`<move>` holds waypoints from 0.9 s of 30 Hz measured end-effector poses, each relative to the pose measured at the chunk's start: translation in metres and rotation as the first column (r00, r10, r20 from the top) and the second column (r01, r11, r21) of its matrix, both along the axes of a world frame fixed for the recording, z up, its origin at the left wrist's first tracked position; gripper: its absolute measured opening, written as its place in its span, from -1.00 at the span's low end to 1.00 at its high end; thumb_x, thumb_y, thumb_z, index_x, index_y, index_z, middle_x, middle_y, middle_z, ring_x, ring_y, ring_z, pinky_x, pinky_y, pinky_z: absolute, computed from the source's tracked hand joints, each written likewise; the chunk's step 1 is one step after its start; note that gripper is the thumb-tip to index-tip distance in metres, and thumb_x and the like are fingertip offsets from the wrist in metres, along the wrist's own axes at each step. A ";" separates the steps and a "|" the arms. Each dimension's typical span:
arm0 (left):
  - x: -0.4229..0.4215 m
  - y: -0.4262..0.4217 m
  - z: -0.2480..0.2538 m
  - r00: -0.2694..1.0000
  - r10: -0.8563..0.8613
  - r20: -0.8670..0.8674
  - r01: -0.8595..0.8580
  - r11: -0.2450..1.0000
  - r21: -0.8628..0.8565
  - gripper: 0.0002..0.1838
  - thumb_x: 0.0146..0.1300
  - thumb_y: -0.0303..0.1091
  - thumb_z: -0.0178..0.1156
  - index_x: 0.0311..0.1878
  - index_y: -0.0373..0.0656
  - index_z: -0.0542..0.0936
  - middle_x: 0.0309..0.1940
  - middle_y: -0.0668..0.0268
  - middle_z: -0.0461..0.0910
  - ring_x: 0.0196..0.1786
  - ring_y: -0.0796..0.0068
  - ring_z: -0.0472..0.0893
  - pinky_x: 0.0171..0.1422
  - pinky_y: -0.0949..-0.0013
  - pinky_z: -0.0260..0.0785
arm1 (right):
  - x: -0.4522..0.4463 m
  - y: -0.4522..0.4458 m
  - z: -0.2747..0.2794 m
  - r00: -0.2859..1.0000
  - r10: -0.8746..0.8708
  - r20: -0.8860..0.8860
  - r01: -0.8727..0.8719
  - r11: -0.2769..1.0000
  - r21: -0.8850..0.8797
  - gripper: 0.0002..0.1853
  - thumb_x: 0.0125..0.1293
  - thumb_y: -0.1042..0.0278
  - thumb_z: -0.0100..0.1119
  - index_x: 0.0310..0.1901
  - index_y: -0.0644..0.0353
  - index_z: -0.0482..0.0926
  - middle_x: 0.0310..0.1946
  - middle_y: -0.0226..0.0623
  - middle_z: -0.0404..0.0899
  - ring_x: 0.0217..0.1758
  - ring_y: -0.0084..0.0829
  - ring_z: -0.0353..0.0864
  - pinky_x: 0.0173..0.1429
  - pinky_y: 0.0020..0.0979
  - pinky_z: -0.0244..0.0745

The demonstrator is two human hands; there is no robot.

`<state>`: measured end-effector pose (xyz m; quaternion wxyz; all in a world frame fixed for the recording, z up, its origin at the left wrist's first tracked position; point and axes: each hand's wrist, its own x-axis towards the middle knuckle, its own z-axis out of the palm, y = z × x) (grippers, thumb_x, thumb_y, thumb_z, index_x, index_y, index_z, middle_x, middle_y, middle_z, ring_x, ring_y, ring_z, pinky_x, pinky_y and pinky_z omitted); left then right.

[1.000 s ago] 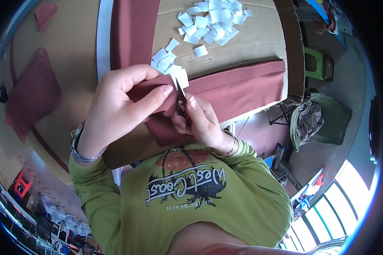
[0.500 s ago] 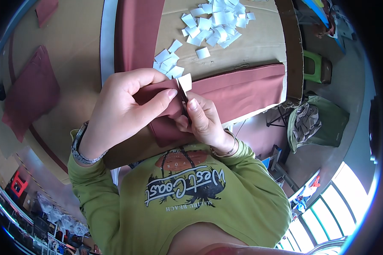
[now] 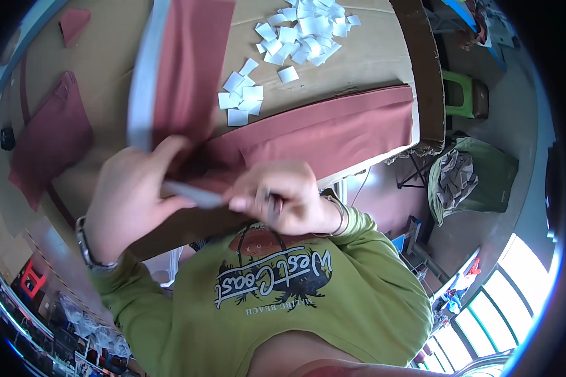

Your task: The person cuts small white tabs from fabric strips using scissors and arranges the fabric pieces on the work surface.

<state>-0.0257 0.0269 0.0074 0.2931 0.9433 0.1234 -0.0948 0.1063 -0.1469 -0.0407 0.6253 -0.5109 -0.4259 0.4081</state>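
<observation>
My left hand (image 3: 129, 201), blurred by motion, pinches the maroon fabric with its pale edging (image 3: 195, 194) between thumb and fingers. Close by on the right, my right hand (image 3: 289, 188) is closed around the scissors (image 3: 273, 206), whose blades cannot be made out. Its thumb and finger meet the other end of that pale edging. Beyond my left hand runs a long maroon strip with a white band (image 3: 142, 94). Folded maroon fabric (image 3: 333, 132) lies along the table's near right edge. Small white pieces (image 3: 238, 117) lie just behind it.
A larger heap of white pieces (image 3: 305, 31) is at the back of the cardboard-covered table (image 3: 371, 63). Maroon fabric pieces (image 3: 56, 135) and a small black object (image 3: 7, 138) lie at left. A green stool (image 3: 457, 94) and a green bag (image 3: 484, 179) are off the right side.
Both hands have come lower, toward the body, and moved apart. The scissors have left the fabric edge. A white piece that was at the blades now lies with the small group. The long strip has shifted left.
</observation>
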 end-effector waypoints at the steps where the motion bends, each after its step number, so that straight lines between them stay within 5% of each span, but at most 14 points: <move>1: -0.012 0.003 0.002 0.993 -0.045 -0.106 0.063 0.982 0.177 -0.42 -0.31 -0.23 0.40 -0.11 -0.07 0.44 -0.60 0.30 0.51 -0.56 0.27 0.51 -0.41 0.32 0.28 | 0.000 -0.003 -0.001 0.989 0.086 0.117 -0.107 0.976 0.189 -0.87 -0.04 0.69 0.03 -0.43 0.27 0.48 -0.57 -0.40 0.55 -0.63 -0.51 0.41 -0.51 -0.54 0.31; 3: -0.027 0.000 0.028 0.929 -0.070 -0.362 0.086 0.996 0.027 -0.45 -0.29 -0.13 0.39 -0.16 -0.08 0.46 -0.67 0.30 0.49 -0.57 0.20 0.51 -0.38 0.30 0.27 | 0.004 -0.018 0.003 0.961 0.275 0.015 -0.271 0.934 0.234 -0.78 -0.20 0.70 0.02 -0.42 0.28 0.51 -0.53 -0.30 0.60 -0.64 -0.41 0.46 -0.51 -0.52 0.33; 6: -0.043 0.000 0.040 0.881 -0.216 -0.421 0.196 0.976 -0.092 -0.54 -0.22 -0.16 0.37 -0.22 -0.12 0.48 -0.72 0.31 0.46 -0.61 0.19 0.50 -0.42 0.28 0.26 | 0.032 -0.056 0.007 0.963 0.254 -0.093 -0.232 0.951 0.205 -0.95 -0.07 0.60 0.19 -0.52 0.24 0.56 -0.65 -0.41 0.50 -0.76 -0.52 0.22 -0.61 -0.53 0.14; 8: -0.040 -0.002 0.033 0.865 -0.268 -0.424 0.229 0.963 -0.143 -0.56 -0.20 -0.18 0.37 -0.23 -0.13 0.48 -0.73 0.31 0.45 -0.62 0.20 0.49 -0.44 0.29 0.25 | 0.053 -0.092 -0.004 0.979 -0.104 -0.173 0.137 0.972 0.190 -0.93 -0.04 0.51 0.27 -0.48 0.25 0.57 -0.50 -0.31 0.51 -0.64 -0.62 0.25 -0.53 -0.57 0.13; 10: -0.034 -0.004 0.017 0.825 -0.383 -0.416 0.301 0.920 -0.250 -0.60 -0.16 -0.21 0.35 -0.25 -0.15 0.48 -0.73 0.30 0.45 -0.64 0.21 0.47 -0.47 0.31 0.24 | 0.075 -0.128 -0.016 0.767 -0.641 -0.034 0.641 0.768 -0.008 -0.89 0.01 0.50 0.22 -0.38 0.27 0.56 -0.39 -0.27 0.52 -0.53 -0.60 0.32 -0.38 -0.64 0.19; 11: -0.031 -0.006 0.010 0.800 -0.441 -0.406 0.337 0.891 -0.303 -0.62 -0.15 -0.22 0.35 -0.26 -0.15 0.48 -0.73 0.30 0.44 -0.65 0.22 0.46 -0.48 0.32 0.24 | 0.091 -0.134 -0.018 0.678 -0.735 -0.023 0.730 0.677 -0.089 -0.84 0.09 0.46 0.16 -0.27 0.29 0.54 -0.42 -0.34 0.51 -0.48 -0.59 0.35 -0.25 -0.68 0.21; 12: -0.029 -0.008 0.001 0.797 -0.452 -0.402 0.351 0.887 -0.302 -0.62 -0.15 -0.22 0.35 -0.26 -0.15 0.48 -0.73 0.30 0.44 -0.65 0.22 0.46 -0.48 0.32 0.24 | 0.101 -0.131 -0.012 0.601 -0.777 0.189 0.800 0.581 -0.151 -0.84 0.12 0.41 0.16 -0.28 0.29 0.56 -0.46 -0.38 0.50 -0.49 -0.61 0.33 -0.28 -0.69 0.20; 13: -0.026 -0.012 -0.009 0.838 -0.412 -0.358 0.306 0.898 -0.316 -0.65 -0.13 -0.26 0.34 -0.26 -0.17 0.48 -0.73 0.31 0.44 -0.67 0.25 0.45 -0.49 0.35 0.23 | 0.110 -0.129 -0.004 0.499 -0.770 0.398 0.865 0.466 -0.185 -0.83 0.15 0.36 0.16 -0.30 0.29 0.57 -0.50 -0.41 0.48 -0.49 -0.64 0.32 -0.30 -0.71 0.19; 18: -0.007 -0.019 -0.028 0.955 -0.205 -0.217 0.087 0.887 -0.454 -0.74 -0.05 -0.42 0.28 -0.26 -0.21 0.47 -0.71 0.35 0.45 -0.70 0.39 0.39 -0.51 0.44 0.21 | 0.160 -0.134 -0.025 0.333 -0.545 0.769 0.931 0.319 -0.177 -0.78 0.15 0.25 0.22 -0.35 0.26 0.61 -0.66 -0.52 0.41 -0.62 -0.69 0.20 -0.52 -0.66 0.14; 21: -0.003 -0.014 -0.020 0.964 0.053 -0.259 -0.209 0.753 -0.624 -0.77 0.00 -0.55 0.21 -0.23 -0.24 0.45 -0.66 0.36 0.48 -0.68 0.49 0.37 -0.49 0.50 0.19 | 0.172 -0.118 -0.027 0.330 -0.625 0.707 0.938 0.299 -0.174 -0.77 0.15 0.23 0.21 -0.29 0.24 0.62 -0.68 -0.52 0.39 -0.64 -0.67 0.19 -0.55 -0.64 0.14; 27: 0.005 -0.014 -0.020 0.968 0.158 -0.193 -0.249 0.679 -0.691 -0.72 0.01 -0.62 0.17 -0.17 -0.25 0.42 -0.56 0.34 0.52 -0.62 0.57 0.37 -0.47 0.53 0.19 | 0.189 -0.110 -0.035 0.276 -0.484 0.830 0.952 0.254 -0.168 -0.76 0.18 0.22 0.20 -0.24 0.22 0.63 -0.59 -0.51 0.47 -0.57 -0.74 0.26 -0.48 -0.72 0.19</move>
